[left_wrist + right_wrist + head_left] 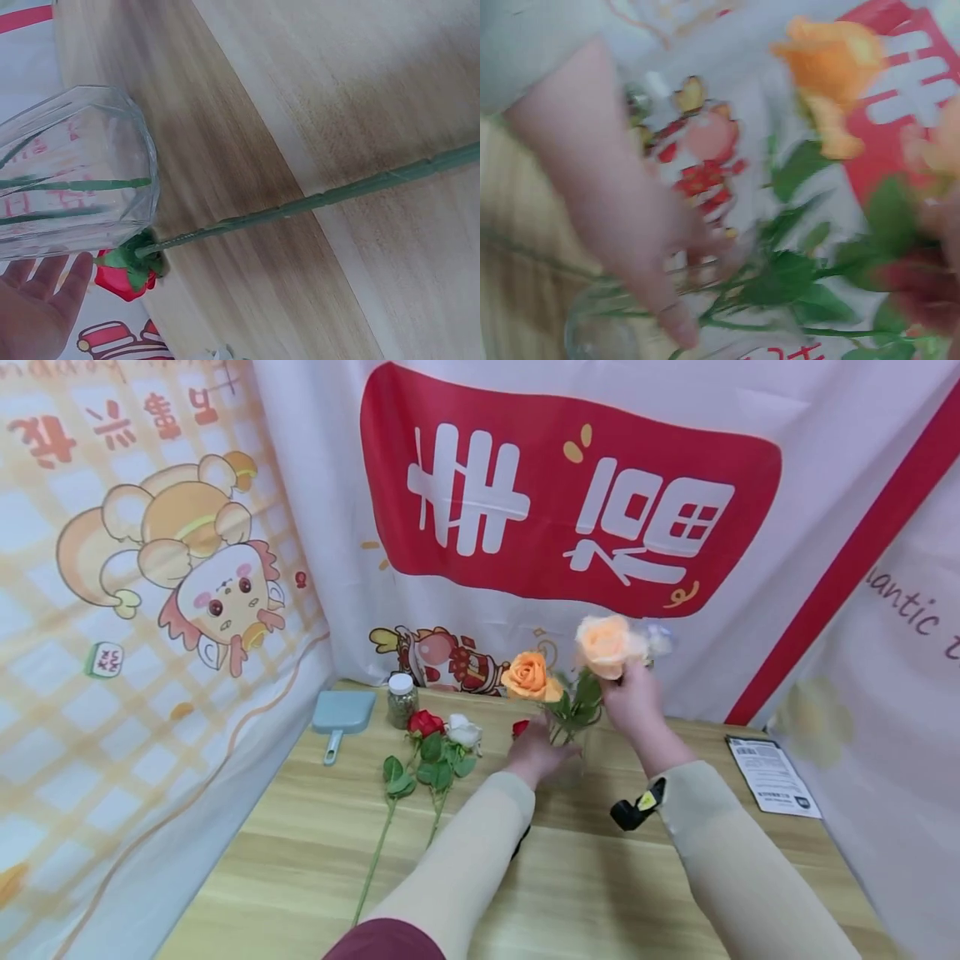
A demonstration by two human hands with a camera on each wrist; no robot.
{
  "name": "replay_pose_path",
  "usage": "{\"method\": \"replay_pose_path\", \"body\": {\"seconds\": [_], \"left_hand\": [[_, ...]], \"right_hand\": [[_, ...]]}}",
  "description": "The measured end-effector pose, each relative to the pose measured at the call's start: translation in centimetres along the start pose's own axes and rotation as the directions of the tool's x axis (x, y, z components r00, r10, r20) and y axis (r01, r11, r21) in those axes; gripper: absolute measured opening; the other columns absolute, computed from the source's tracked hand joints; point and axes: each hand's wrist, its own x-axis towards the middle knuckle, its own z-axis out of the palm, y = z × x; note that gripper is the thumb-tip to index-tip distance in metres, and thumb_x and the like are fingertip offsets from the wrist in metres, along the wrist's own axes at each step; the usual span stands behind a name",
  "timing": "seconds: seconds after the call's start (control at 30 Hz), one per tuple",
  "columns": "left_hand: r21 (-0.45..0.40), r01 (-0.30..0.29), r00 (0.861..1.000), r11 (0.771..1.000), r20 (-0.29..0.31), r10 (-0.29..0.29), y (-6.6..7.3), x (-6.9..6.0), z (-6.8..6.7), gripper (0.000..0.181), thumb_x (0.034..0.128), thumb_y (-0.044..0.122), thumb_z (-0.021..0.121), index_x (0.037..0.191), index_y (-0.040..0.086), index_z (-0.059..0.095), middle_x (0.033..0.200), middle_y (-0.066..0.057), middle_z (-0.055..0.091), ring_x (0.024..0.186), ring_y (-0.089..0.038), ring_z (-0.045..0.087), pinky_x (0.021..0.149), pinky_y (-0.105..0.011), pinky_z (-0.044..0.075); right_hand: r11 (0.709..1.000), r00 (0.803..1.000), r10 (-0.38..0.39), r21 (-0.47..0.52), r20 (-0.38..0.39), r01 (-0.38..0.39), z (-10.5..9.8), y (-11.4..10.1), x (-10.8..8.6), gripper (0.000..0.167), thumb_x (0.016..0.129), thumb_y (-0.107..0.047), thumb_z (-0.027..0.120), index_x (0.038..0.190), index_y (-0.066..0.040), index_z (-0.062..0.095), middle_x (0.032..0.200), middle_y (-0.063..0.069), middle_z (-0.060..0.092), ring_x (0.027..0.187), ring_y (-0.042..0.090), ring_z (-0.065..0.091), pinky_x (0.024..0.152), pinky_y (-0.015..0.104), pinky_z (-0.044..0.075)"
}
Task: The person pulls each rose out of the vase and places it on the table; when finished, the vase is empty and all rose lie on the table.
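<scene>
A clear glass vase (124, 161) with green stems inside stands on the wooden table. My left hand (536, 752) is at the vase, its fingers (71, 289) fairly straight and spread along the glass. An orange rose (529, 675) leans out of the vase above that hand. Up and to the right, my right hand (633, 697) grips a pale peach rose (603, 645) close under its bloom, and a blurred whitish-blue flower (657, 639) shows just behind. A red rose (124, 274) lies beside the vase, its stem running along the table. The right wrist view is blurred.
Left of the vase lie another red rose (426, 723) and a white rose (463, 732) with long stems. A lidded jar (402, 700) and a blue-grey dustpan (342, 712) stand farther left. A printed packet (772, 777) lies at the right edge. Cloth hangs behind.
</scene>
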Motion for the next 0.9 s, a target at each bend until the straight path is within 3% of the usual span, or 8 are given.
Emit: {"method": "replay_pose_path", "body": {"seconds": [0.13, 0.2, 0.37, 0.5, 0.63, 0.77, 0.83, 0.9], "left_hand": [[-0.005, -0.012, 1.000, 1.000, -0.001, 0.012, 0.0, 0.9, 0.2, 0.086, 0.0799, 0.055, 0.077, 0.152, 0.035, 0.035, 0.149, 0.005, 0.045, 0.131, -0.022, 0.047, 0.104, -0.042, 0.041], [-0.017, -0.010, 1.000, 1.000, -0.003, 0.010, -0.1, 0.9, 0.2, 0.085, 0.0789, 0.055, 0.078, 0.151, 0.036, 0.036, 0.148, 0.005, 0.046, 0.130, -0.022, 0.048, 0.104, -0.043, 0.042], [-0.015, -0.009, 1.000, 1.000, -0.003, 0.009, -0.3, 0.6, 0.2, 0.084, 0.0790, 0.054, 0.078, 0.150, 0.036, 0.037, 0.147, 0.005, 0.047, 0.129, -0.021, 0.049, 0.104, -0.041, 0.041], [0.007, -0.019, 1.000, 1.000, -0.003, 0.019, -0.1, 0.4, -0.1, 0.085, 0.0809, 0.054, 0.077, 0.152, 0.032, 0.035, 0.148, 0.003, 0.046, 0.129, -0.021, 0.049, 0.104, -0.040, 0.041], [0.022, -0.011, 1.000, 1.000, 0.001, 0.011, 0.2, 0.1, -0.2, 0.087, 0.0817, 0.055, 0.075, 0.154, 0.028, 0.034, 0.150, 0.001, 0.044, 0.131, -0.022, 0.047, 0.106, -0.041, 0.040], [0.039, -0.026, 1.000, 0.999, -0.006, 0.026, 0.2, 0.0, -0.2, 0.085, 0.0828, 0.053, 0.075, 0.153, 0.031, 0.033, 0.150, 0.001, 0.044, 0.132, -0.022, 0.046, 0.107, -0.043, 0.039], [0.045, -0.040, 0.999, 0.998, -0.010, 0.041, 0.2, 0.0, -0.2, 0.085, 0.0831, 0.051, 0.076, 0.154, 0.031, 0.033, 0.149, 0.000, 0.045, 0.131, -0.023, 0.047, 0.106, -0.043, 0.039], [0.054, -0.056, 0.998, 0.997, -0.011, 0.056, 0.3, 0.0, -0.3, 0.085, 0.0834, 0.049, 0.076, 0.154, 0.030, 0.032, 0.149, -0.001, 0.045, 0.130, -0.024, 0.048, 0.106, -0.043, 0.040]], "right_hand": [[0.999, 0.999, -0.051, -0.003, -0.013, 0.051, -0.9, -0.5, 0.6, 0.029, 0.098, -0.009, 0.058, 0.121, 0.008, 0.062, 0.111, 0.029, 0.065, 0.098, 0.039, 0.062, 0.084, 0.049, 0.051], [0.999, 1.000, -0.003, 0.032, 0.009, 0.002, -1.2, -0.7, 0.6, 0.032, 0.100, -0.016, 0.058, 0.124, 0.006, 0.062, 0.102, 0.028, 0.066, 0.086, 0.038, 0.063, 0.075, 0.047, 0.053], [0.997, 0.992, 0.077, 0.006, 0.102, -0.078, -1.2, -0.5, 0.3, 0.039, 0.101, -0.023, 0.058, 0.130, 0.003, 0.059, 0.104, 0.026, 0.066, 0.084, 0.036, 0.063, 0.073, 0.045, 0.053], [0.993, 0.981, 0.105, -0.066, 0.161, -0.096, -0.8, 0.0, 0.0, 0.045, 0.101, -0.027, 0.058, 0.135, 0.002, 0.056, 0.116, 0.026, 0.065, 0.092, 0.038, 0.064, 0.079, 0.048, 0.053], [0.981, 0.970, 0.187, 0.031, 0.154, -0.194, -0.4, 0.8, -0.2, 0.054, 0.100, -0.030, 0.059, 0.144, -0.001, 0.048, 0.133, 0.024, 0.056, 0.113, 0.037, 0.056, 0.097, 0.050, 0.045], [0.913, 0.944, 0.302, 0.246, 0.133, -0.326, 0.0, 1.7, -0.3, 0.061, 0.099, -0.027, 0.061, 0.151, -0.008, 0.038, 0.146, 0.015, 0.047, 0.128, 0.028, 0.046, 0.108, 0.041, 0.037], [0.853, 0.925, 0.359, 0.359, 0.125, -0.379, 0.2, 2.2, -0.3, 0.062, 0.098, -0.024, 0.062, 0.153, -0.012, 0.036, 0.141, 0.007, 0.050, 0.124, 0.021, 0.048, 0.103, 0.033, 0.041], [0.793, 0.903, 0.409, 0.439, 0.130, -0.422, 0.3, 2.7, -0.4, 0.059, 0.098, -0.020, 0.062, 0.151, -0.014, 0.037, 0.128, 0.003, 0.055, 0.105, 0.017, 0.057, 0.087, 0.027, 0.049]]}}
